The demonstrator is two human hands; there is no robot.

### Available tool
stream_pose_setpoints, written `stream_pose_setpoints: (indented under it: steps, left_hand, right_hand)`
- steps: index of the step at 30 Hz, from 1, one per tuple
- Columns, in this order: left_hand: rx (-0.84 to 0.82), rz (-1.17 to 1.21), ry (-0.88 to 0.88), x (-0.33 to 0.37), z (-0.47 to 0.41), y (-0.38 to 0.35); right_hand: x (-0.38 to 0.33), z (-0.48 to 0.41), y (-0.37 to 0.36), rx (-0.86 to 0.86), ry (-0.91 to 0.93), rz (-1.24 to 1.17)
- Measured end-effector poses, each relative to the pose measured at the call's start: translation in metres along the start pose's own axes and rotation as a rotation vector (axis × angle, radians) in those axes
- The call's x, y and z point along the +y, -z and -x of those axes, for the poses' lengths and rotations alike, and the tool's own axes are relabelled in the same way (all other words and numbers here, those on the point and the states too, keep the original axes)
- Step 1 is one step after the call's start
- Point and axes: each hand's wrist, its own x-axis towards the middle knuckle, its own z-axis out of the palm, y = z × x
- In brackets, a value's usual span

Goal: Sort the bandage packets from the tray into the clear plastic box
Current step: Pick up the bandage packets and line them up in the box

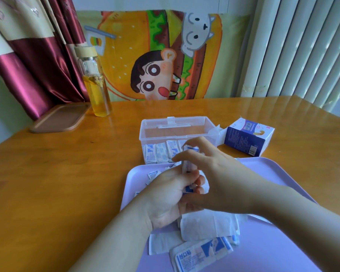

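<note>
A lilac tray [273,250] lies at the table's near edge with several white-and-blue bandage packets [200,254] loose on it. Just beyond it stands the clear plastic box [145,132], lid off, with a row of packets [161,154] standing against its near wall. Both hands meet over the tray's far side. My left hand [165,197] grips a small stack of packets upright. My right hand [214,173] curls its fingers over the top of that same stack [186,163]. The lower end of the stack is hidden in my left palm.
A blue-and-white bandage carton [247,138] lies open to the right of the box. A glass bottle of yellow liquid [95,85] and a brown lid or tray [59,118] sit at the back left. A cartoon cloth hangs behind the wooden table [67,173].
</note>
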Motion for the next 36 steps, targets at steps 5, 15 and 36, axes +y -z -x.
stream_pose_setpoints:
  steps: [5, 15, 36]
  left_hand:
    - [0.052, -0.073, -0.069, 0.013, 0.01, -0.002]
    - [0.2, -0.164, -0.165, 0.063, 0.006, 0.016]
    - [0.553, -1.041, -0.24, 0.096, -0.024, 0.093]
  right_hand:
    - [0.002, -0.011, 0.004, 0.025, 0.021, -0.25]
    - [0.011, -0.051, 0.035, 0.117, -0.229, -0.613]
    - [0.041, -0.151, 0.028, 0.058, -0.442, -0.193]
